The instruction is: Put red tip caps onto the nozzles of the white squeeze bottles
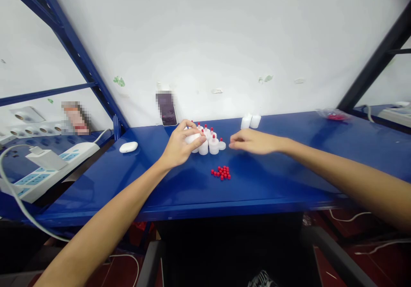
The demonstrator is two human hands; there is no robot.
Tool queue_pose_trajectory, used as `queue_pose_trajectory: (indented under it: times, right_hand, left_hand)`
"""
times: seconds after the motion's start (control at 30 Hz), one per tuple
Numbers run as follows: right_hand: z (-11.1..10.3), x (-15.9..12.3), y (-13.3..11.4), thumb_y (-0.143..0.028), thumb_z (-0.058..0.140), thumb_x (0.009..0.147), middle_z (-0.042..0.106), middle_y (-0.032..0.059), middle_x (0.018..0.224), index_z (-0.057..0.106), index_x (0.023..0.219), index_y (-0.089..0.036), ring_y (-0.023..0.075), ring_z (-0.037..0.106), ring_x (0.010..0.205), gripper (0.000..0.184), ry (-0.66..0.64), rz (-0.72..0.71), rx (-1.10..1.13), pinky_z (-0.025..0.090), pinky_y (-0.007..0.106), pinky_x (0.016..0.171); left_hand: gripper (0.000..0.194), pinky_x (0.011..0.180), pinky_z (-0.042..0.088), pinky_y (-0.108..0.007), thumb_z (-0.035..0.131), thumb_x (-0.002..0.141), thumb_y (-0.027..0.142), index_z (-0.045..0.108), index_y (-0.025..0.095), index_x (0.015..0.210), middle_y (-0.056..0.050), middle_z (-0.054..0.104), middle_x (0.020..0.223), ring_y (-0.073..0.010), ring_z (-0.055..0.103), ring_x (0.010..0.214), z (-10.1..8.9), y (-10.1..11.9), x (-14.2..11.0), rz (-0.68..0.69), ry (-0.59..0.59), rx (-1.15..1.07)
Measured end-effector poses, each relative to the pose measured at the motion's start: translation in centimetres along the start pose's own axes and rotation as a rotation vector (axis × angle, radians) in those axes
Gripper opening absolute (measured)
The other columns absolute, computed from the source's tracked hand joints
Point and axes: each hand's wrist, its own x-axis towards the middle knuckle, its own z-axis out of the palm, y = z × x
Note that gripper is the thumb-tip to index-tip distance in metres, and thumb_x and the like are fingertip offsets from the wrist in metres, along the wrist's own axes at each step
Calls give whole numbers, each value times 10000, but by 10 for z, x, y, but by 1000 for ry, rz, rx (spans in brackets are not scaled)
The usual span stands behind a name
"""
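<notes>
My left hand (pixel 181 143) is closed around a white plastic bottle (pixel 192 138), which is tilted and partly covered by the fingers. Right beside it stand several white bottles (pixel 203 147) with white tops and small red tips; some are hidden behind the hand. A white nozzle cap with a red tip (pixel 221 145) lies at the right end of this group. Just to the right of that cap, and apart from it, is my right hand (pixel 248 141), its fingers curled together; what they hold, if anything, is hidden. Several small red caps (pixel 222 173) lie loose in front of the bottles.
Two white bottles without visible red tips (pixel 250 121) stand by the wall. A phone (pixel 168 109) leans there, and a white earbud case (pixel 128 147) lies at left on the blue table (pixel 180 193). A clear bag with red contents (pixel 334 115) is far right; power strips (pixel 48 167) sit left.
</notes>
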Motion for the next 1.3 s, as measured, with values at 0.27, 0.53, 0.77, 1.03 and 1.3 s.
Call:
queue_pose_trajectory:
  times: [0.27, 0.53, 0.77, 1.03, 1.3]
  right_hand:
    - [19, -22, -18, -228, 582, 886, 655, 22, 861, 636, 1105, -180, 129, 576, 689, 230, -101, -312, -146, 412, 258, 656]
    - [19, -21, -18, -179, 565, 884, 648, 17, 813, 634, 965, -181, 133, 552, 699, 107, -116, -324, -223, 391, 262, 661]
    - [16, -22, -11, -264, 548, 916, 661, 36, 823, 655, 945, -180, 141, 555, 678, 139, -43, -261, -201, 397, 269, 626]
    - [32, -17, -34, -357, 645, 875, 731, 38, 818, 725, 955, -175, 127, 608, 602, 215, 487, -273, 187, 462, 271, 598]
    - [28, -12, -25, -340, 392, 1029, 700, 104, 927, 643, 1067, -143, 179, 596, 749, 321, 425, -463, -347, 411, 305, 671]
  left_hand:
    - [293, 749, 467, -295, 631, 870, 430, 735, 168, 792, -35, 647, 820, -159, 601, 764, 6, 5, -2, 11, -118, -32]
    - [343, 689, 450, -242, 598, 881, 455, 719, 150, 781, -16, 700, 717, -139, 606, 684, 14, 18, -8, -90, -330, -46]
    - [373, 713, 451, -226, 558, 908, 491, 722, 159, 949, -14, 719, 840, -137, 616, 729, 14, 15, -10, -86, -342, -13]
    - [390, 763, 473, -242, 495, 954, 496, 692, 164, 1007, -29, 716, 907, -154, 641, 786, 14, 13, -11, -20, -305, -40]
    - [390, 762, 468, -231, 485, 962, 484, 702, 163, 998, -21, 715, 890, -146, 636, 772, 13, 15, -10, -20, -298, -35]
